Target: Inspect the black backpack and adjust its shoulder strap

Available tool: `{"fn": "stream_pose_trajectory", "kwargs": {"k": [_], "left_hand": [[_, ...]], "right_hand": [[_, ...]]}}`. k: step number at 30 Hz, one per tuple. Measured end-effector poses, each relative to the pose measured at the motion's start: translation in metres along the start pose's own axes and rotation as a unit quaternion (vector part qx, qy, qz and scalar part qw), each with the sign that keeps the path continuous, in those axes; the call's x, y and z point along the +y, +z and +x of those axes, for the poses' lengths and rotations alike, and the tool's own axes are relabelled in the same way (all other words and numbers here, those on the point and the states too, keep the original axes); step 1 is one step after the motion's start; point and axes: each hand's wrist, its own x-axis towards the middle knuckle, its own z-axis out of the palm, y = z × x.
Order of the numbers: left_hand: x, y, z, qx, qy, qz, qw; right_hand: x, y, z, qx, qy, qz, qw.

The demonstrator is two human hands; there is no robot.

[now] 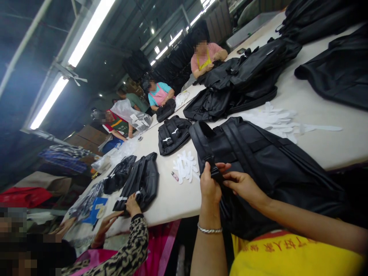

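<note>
A backpack (pixel 258 165) lies on the near edge of the table (pixel 316 111), its strap (pixel 214 170) between the left hand (pixel 209 188) and right hand (pixel 243 186). Paper strips (pixel 186 165) lie just left of it, more bags (pixel 238 80) behind it. Farther left, a co-worker's hand (pixel 132 205) touches another bag (pixel 143 180).

table (pixel 316 145) | black backpacks (pixel 172 134) | white paper strips (pixel 186 165)

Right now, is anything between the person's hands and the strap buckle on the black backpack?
Nothing visible. Left hand and right hand already pinch the strap buckle on the black backpack at the table edge.
</note>
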Motion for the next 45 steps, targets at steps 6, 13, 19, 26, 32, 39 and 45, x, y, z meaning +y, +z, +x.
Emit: {"fn": "stream_pose_trajectory", "kwargs": {"k": [6, 13, 19, 26, 32, 39, 45], "left_hand": [[-0.004, -0.002, 0.002, -0.031, -0.112, -0.068, 0.991], [-0.010, -0.007, 0.004, 0.006, -0.158, -0.136, 0.978], [-0.013, -0.005, 0.008, 0.055, -0.153, -0.139, 0.977], [-0.029, -0.005, 0.014, 0.077, -0.183, -0.126, 0.972], [-0.036, 0.001, 0.016, 0.135, -0.174, -0.149, 0.964], [-0.043, 0.013, 0.008, 0.201, -0.010, -0.045, 0.979], [-0.003, 0.037, -0.007, 0.265, 0.104, 0.126, 0.950]], "right_hand": [[0.002, -0.004, 0.001, 0.019, -0.017, -0.004, 1.000], [0.010, -0.002, -0.002, 0.016, -0.042, 0.021, 0.999], [0.009, -0.006, 0.001, -0.025, -0.039, -0.020, 0.999], [0.020, -0.009, 0.002, 0.006, -0.016, -0.031, 0.999], [0.018, -0.019, 0.002, 0.005, -0.150, -0.253, 0.956], [-0.015, -0.025, -0.011, 0.088, -0.276, -0.375, 0.881], [0.030, -0.030, 0.008, 0.098, -0.231, -0.238, 0.938]]}}
